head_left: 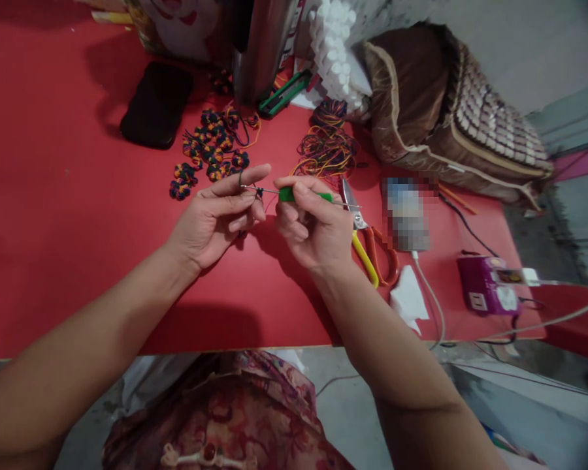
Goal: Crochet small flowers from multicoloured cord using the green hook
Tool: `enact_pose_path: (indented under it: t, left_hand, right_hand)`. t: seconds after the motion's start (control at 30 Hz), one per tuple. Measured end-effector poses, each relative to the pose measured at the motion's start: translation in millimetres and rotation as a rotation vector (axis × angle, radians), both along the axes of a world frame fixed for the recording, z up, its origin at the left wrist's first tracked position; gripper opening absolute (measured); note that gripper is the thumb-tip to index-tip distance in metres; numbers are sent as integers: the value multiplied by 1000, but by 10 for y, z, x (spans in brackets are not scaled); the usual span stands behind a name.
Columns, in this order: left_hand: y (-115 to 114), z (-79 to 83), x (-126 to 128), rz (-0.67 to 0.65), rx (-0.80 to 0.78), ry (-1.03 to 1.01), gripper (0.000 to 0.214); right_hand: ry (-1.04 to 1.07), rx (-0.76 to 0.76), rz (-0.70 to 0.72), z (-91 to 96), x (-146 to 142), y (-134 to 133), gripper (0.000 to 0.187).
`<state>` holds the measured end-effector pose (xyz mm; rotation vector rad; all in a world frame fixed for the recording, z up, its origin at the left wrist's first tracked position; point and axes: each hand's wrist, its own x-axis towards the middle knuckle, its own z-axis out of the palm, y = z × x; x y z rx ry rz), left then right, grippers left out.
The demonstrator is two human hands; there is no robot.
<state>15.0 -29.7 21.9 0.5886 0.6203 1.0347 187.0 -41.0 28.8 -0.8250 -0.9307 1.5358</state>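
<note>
The right fingers partly hide the green hook handle; pixelation blurs the corded device.

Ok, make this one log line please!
left hand: pinching dark yarn | right hand: holding green-handled hook | red table: scissors, yarn clusters

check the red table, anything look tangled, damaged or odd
Nothing looks clearly spilled or broken. The loose yarn beyond the right hand looks tangled, its strands looping untidily over one another, and the scissors have mismatched handles, one yellow, one orange-red.
</note>
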Motion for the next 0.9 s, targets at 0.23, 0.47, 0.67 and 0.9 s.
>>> enact_pose_path:
  t: [0.23,0.47,0.67,0.9]
  left_hand:
    - [-16,52,-2,54,0,7,26]
    - [-1,106,-11,65,-22,3,27]
    - [22,67,-33,24,55,-15,32]
    - [27,61,-61,-20,85,-170,26]
  right_hand:
    - [-6,-44,-34,-7,-33,-18,30]
    - [-20,-47,-48,59,-85,-49,28]
    - [-3,-6,-19,15,-123,-51,27]
    - [-12,-2,2,13,-185,-97,27]
